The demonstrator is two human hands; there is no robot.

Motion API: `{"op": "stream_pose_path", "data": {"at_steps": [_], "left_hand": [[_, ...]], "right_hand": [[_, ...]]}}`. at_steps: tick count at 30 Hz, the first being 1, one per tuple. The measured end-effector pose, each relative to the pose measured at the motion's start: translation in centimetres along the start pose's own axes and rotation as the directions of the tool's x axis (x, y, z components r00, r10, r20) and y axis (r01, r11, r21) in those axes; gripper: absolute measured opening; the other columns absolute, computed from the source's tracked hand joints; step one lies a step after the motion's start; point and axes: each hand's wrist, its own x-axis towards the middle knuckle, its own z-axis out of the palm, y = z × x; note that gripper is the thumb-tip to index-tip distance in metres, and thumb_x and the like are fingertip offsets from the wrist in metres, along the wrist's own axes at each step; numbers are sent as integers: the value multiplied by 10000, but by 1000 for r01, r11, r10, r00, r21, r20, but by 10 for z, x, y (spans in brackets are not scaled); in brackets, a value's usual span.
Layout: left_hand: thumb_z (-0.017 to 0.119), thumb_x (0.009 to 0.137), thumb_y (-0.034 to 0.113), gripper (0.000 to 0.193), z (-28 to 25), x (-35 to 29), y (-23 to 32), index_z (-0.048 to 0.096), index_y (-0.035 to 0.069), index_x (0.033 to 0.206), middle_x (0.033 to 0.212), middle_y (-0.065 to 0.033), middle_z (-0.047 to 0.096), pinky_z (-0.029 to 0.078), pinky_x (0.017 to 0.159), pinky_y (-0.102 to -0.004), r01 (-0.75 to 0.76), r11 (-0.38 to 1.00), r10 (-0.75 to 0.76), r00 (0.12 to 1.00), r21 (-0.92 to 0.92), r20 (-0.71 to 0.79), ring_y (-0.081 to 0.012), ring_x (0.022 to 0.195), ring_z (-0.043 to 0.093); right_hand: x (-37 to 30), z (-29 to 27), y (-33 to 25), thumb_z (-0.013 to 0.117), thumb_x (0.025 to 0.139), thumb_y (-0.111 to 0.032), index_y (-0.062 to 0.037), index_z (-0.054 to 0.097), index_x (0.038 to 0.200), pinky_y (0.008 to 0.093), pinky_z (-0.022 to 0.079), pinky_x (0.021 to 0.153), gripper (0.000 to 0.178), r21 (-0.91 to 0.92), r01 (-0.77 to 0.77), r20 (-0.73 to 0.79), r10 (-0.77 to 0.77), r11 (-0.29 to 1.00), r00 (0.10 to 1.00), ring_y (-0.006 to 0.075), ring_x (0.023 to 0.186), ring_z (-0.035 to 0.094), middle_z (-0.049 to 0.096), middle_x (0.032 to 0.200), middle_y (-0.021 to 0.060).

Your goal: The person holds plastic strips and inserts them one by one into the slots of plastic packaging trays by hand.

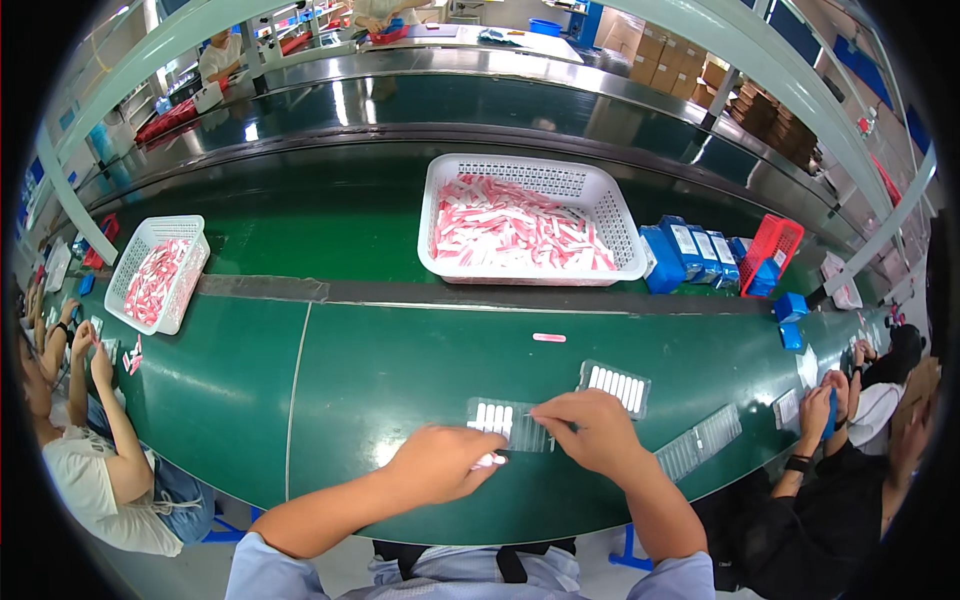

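A clear plastic tray [527, 432] lies on the green table in front of me, with several white sticks [493, 418] in its left slots. My left hand [440, 463] is closed at the tray's near left corner, and more short white pieces show between its fingers. Over the tray's right side, my right hand [592, 430] pinches thumb and forefinger together; whatever is between them is too small to name. Just beyond that hand sits a second clear tray [645, 405] filled with a row of white sticks. A single pink stick [548, 338] lies farther off.
Empty-looking clear trays [700, 442] lie to the right. Beyond the table's dark strip stand a large white basket [530, 275] of pink-and-white pieces, blue boxes [685, 250] and a red basket [770, 255]. Another white basket [180, 310] is at left. Co-workers sit on both sides.
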Motion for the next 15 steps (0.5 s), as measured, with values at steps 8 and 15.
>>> {"op": "stream_pose_path", "data": {"at_steps": [8, 15], "left_hand": [[570, 940, 50, 222, -14, -12, -38, 584, 33, 1161, 842, -48, 541, 356, 526, -231, 450, -425, -209, 795, -785, 569, -112, 668, 458], [574, 995, 85, 345, 0, -22, -50, 534, -12, 1323, 1078, -117, 640, 417, 544, -214, 420, -406, -203, 825, -812, 528, -145, 834, 615]], "right_hand": [[19, 1, 6, 728, 864, -120, -53, 766, 928, 284, 406, 512, 101, 300, -415, 401, 282, 859, 872, 158, 552, 535, 648, 694, 51], [34, 5, -16, 773, 803, -197, -49, 624, 1209, 407, 515, 753, 457, -63, -248, 334, 255, 967, 907, 289, 852, 641, 658, 948, 120]]}}
